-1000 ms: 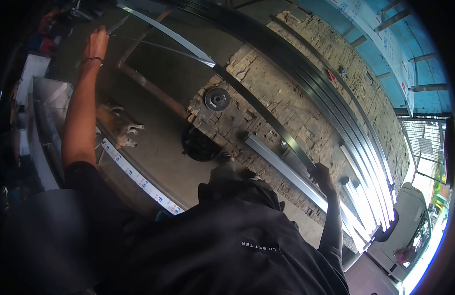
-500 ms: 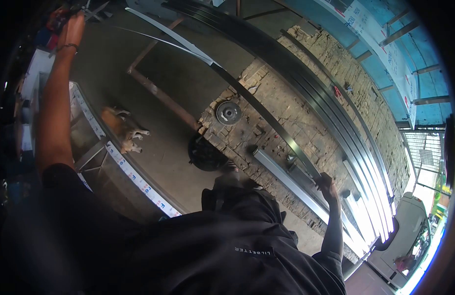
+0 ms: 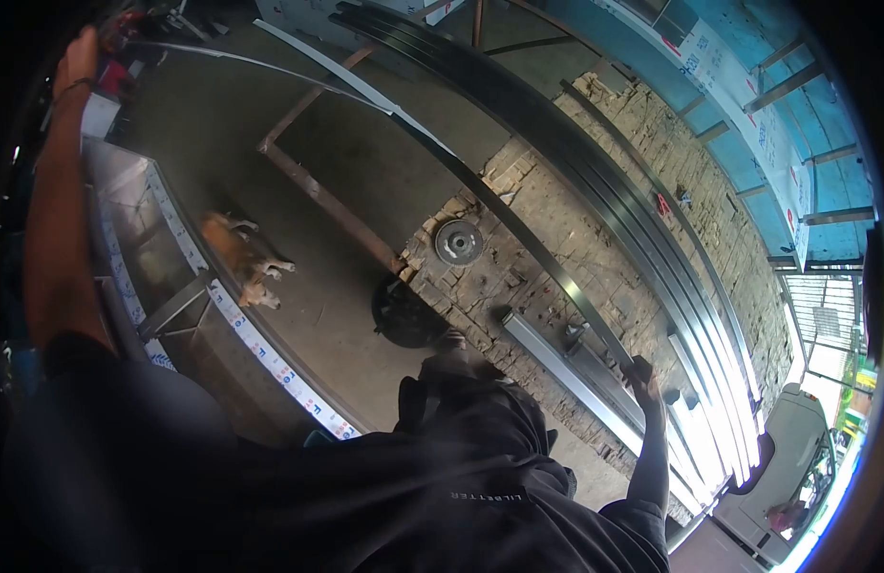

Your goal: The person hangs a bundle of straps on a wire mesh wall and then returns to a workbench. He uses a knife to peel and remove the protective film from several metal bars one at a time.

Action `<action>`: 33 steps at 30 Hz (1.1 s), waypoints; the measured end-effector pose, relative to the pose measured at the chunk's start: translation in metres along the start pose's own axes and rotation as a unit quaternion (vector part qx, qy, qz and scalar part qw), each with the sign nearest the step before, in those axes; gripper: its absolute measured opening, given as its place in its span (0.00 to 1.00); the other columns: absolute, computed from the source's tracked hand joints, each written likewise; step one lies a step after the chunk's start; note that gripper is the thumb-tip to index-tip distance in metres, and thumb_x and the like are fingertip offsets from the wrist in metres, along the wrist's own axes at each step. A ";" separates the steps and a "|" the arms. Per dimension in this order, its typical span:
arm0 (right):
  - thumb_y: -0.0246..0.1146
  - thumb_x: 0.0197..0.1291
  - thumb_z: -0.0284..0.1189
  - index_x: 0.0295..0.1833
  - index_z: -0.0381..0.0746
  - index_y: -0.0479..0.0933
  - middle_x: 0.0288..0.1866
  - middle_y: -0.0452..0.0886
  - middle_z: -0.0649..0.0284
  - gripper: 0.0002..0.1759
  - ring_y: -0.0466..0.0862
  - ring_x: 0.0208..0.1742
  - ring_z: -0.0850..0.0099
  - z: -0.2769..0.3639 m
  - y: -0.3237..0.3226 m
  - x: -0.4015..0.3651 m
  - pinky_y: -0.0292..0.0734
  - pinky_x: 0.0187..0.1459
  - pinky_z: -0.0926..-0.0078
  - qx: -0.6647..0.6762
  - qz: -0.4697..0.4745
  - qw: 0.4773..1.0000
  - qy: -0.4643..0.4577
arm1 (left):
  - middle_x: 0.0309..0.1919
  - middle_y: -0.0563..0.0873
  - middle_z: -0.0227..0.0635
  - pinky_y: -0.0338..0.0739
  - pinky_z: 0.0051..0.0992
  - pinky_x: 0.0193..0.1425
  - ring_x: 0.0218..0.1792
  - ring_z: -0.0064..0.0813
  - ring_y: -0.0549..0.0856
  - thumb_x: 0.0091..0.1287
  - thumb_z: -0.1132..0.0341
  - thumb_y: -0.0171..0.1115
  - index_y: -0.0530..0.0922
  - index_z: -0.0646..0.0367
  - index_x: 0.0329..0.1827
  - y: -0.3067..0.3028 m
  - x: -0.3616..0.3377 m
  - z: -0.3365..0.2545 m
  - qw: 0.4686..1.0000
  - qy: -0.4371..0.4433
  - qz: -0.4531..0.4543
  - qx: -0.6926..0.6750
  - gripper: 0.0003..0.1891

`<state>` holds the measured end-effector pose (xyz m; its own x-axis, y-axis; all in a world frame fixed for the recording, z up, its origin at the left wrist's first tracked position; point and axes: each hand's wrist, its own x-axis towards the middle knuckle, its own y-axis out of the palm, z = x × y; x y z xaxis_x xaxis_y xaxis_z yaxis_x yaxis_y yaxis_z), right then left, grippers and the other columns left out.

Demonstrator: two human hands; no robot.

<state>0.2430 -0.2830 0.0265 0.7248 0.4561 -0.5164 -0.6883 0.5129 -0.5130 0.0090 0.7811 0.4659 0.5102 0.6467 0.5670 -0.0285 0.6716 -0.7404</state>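
Now both hands curl round one long metal strip [image 3: 518,234] — left hand [image 3: 79,59] high, right hand [image 3: 642,374] low — wide apart, probably so it sags less.

We wear a black short-sleeved shirt [image 3: 384,506] with a small line of white lettering [image 3: 489,497] printed on it. Below the sleeves our forearms are bare. Our left hand [image 3: 79,59] and right hand [image 3: 642,374] are bare too, with a thin dark bracelet [image 3: 71,86] around the left wrist.
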 end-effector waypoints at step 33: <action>0.66 0.68 0.51 0.42 0.34 0.81 0.32 0.85 0.61 0.27 0.82 0.32 0.75 -0.031 -0.011 0.040 0.75 0.32 0.73 0.009 0.057 0.998 -0.040 | 0.23 0.82 0.37 0.63 0.19 0.18 0.17 0.20 0.74 0.67 0.76 0.63 0.79 0.71 0.31 -0.392 -0.274 -0.100 0.824 0.063 -0.067 -0.559 0.07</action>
<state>0.2785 -0.2935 -0.0098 0.6427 0.5682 -0.5138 -0.7660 0.4673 -0.4414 -0.0340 0.3046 0.5644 0.5310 0.5037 0.6814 0.8094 -0.0634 -0.5838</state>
